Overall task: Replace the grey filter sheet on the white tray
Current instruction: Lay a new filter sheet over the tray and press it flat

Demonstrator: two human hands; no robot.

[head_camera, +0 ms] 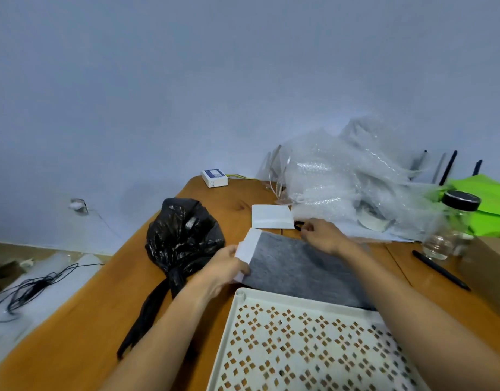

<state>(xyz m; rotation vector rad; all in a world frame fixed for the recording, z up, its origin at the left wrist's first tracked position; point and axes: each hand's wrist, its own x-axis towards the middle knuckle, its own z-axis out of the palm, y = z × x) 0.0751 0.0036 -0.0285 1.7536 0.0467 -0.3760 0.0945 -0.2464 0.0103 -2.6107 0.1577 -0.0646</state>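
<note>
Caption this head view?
Left hand grips the grey filter sheet, right hand at its far corner, behind the white tray.

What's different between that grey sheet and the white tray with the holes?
The grey filter sheet is dark, solid and soft-looking; the white tray is pale, rimmed and pierced with diamond holes. The left hand and right hand hold the sheet; neither grips the tray, which lies nearer the person. Both are flat rectangles on the table.

Dim bluish light, wide-angle edge distortion
</note>
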